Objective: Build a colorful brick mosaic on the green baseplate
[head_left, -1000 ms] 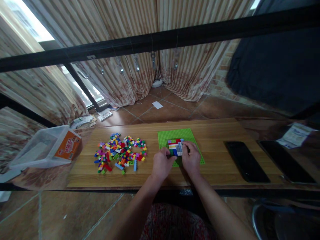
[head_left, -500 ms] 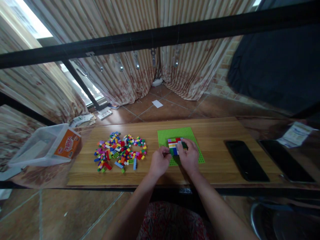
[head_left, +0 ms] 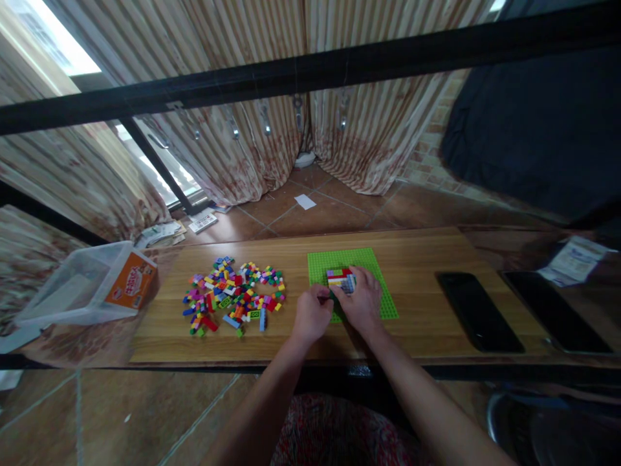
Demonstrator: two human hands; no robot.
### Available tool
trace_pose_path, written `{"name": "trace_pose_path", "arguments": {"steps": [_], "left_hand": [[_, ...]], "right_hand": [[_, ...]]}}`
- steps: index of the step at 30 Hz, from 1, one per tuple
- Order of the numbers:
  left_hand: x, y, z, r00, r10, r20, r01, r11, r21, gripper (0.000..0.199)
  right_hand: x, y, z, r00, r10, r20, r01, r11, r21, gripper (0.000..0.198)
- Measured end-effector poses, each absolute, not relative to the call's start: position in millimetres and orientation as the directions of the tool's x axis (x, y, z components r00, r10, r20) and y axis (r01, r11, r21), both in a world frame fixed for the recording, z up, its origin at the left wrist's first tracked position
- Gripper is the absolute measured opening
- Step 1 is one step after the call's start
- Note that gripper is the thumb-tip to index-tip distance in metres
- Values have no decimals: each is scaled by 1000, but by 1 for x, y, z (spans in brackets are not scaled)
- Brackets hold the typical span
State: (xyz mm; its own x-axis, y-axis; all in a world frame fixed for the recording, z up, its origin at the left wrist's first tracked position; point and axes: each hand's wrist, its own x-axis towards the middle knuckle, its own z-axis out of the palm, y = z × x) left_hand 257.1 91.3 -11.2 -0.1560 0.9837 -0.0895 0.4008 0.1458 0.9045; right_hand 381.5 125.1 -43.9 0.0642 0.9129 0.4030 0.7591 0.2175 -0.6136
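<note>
A lime-green studded baseplate (head_left: 320,260) lies on the wooden tabletop in front of me. On it sits a low block of building bricks (head_left: 334,277) in purple, red, yellow, white and grey-blue, partly covered by my fingers. My right hand (head_left: 363,303) curls around the block's right and near side, its thumb reaching left. At the plate's near left edge, my left hand (head_left: 313,316) is closed in a pinch. A small dark-green brick (head_left: 332,294) shows between its fingertips and the right thumb, mostly hidden.
Loose coloured bricks (head_left: 237,288) are spread on the left of the tabletop (head_left: 417,259). A clear plastic box (head_left: 72,285) with an orange label stands beyond them. Two black phone-like slabs (head_left: 478,310) lie at the right. A dark rail (head_left: 272,74) crosses above the far side.
My right thumb has moved down and left toward my left fingertips, uncovering part of the block's top. My left hand has barely moved. The baseplate appears slightly shifted right.
</note>
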Motion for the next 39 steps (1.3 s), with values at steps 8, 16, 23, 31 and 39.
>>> {"name": "trace_pose_path", "arguments": {"steps": [8,16,23,31,39], "left_hand": [[254,96,-14,-136,988,-78,525,139,840,15],[253,83,-5,-149,988,-35,562,113,819,32],[275,50,-7,88,985,149,884,-146,443,61],[283,42,-19,165,978,124,931,-196,307,63],[283,41,-17,141,982,129,912,-180,369,65]], "right_hand": [[372,118,-41,28,923,383,801,209,-562,56],[423,117,-24,250,895,368,537,188,-822,57],[476,61,-51,157,869,468,718,225,-659,51],[477,41,-74,-54,858,511,853,306,-422,47],[476,46,-79,-70,825,561,894,302,-331,47]]}}
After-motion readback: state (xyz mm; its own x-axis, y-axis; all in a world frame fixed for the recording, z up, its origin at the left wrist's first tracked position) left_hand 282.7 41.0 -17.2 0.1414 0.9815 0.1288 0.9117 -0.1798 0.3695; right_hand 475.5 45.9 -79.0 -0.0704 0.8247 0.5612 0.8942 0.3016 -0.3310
